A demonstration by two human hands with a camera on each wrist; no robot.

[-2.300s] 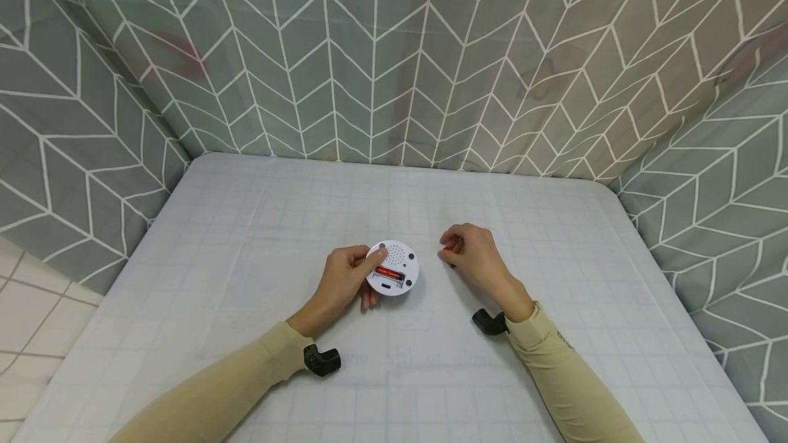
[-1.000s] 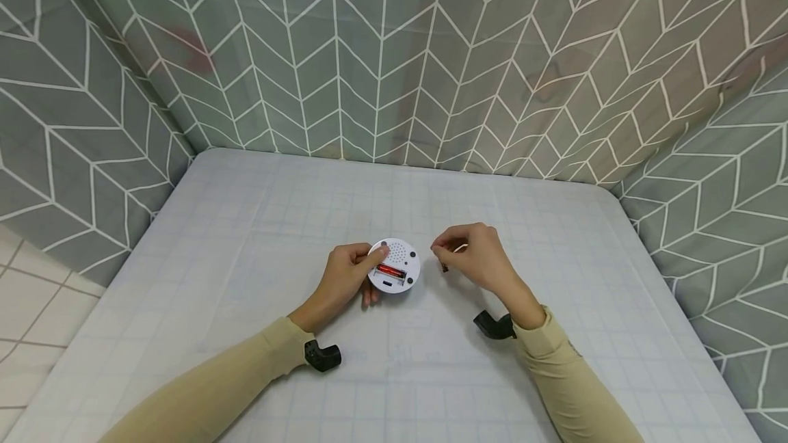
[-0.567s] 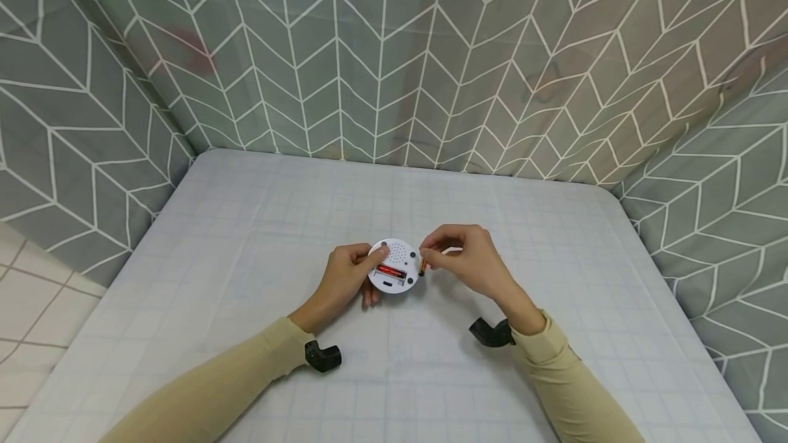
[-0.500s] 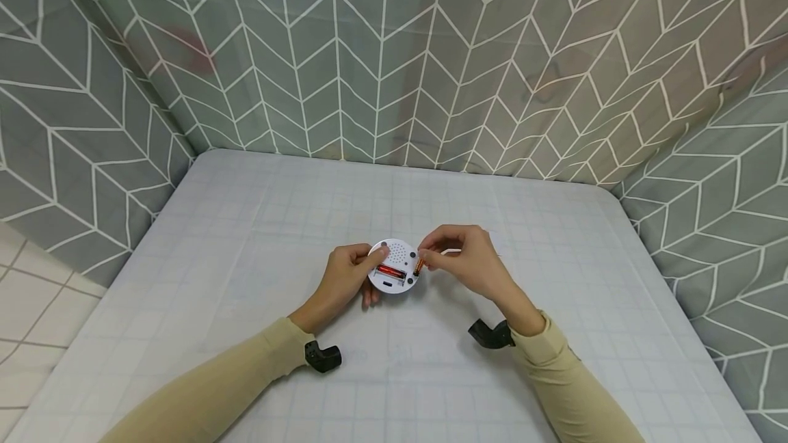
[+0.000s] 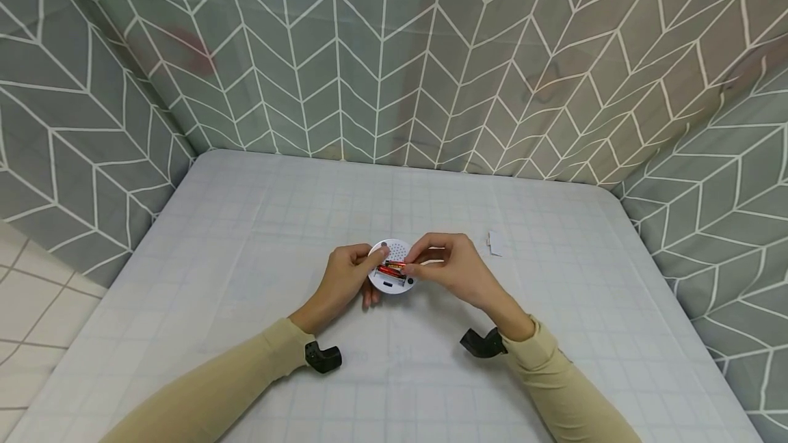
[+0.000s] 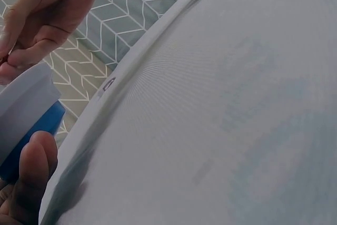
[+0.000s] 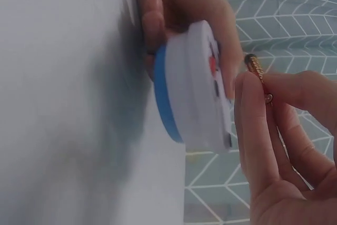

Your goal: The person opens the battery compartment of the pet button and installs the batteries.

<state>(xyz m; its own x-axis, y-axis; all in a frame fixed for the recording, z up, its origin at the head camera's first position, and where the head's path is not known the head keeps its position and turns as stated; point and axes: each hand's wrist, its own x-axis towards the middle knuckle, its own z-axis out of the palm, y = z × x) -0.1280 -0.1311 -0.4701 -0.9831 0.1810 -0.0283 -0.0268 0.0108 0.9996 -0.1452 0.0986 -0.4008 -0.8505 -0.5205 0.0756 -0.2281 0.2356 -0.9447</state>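
Note:
My left hand (image 5: 340, 282) grips a round white device (image 5: 397, 249) by its left edge, thumb on top and fingers beneath. Speaker holes, dark round feet and a battery slot face up; the right wrist view shows a blue band (image 7: 165, 98) around the other side. One red battery (image 5: 389, 272) lies in the slot. Between thumb and fingertips, my right hand (image 5: 458, 271) pinches a second battery (image 7: 254, 66), held over the slot beside the first. Its far end is partly covered by the fingers. Whether it touches the slot, I cannot tell.
A small white flat piece (image 5: 495, 244) lies on the table to the right, behind my right hand. The white covered table (image 5: 295, 204) ends at patterned curtains (image 5: 394, 87) at the back and sides. Black wrist cameras (image 5: 483, 343) sit under both wrists.
My right hand has brought the battery leftward from beside the device to over its slot, turning it from upright to nearly flat. The white piece has come into view. My left hand holds still.

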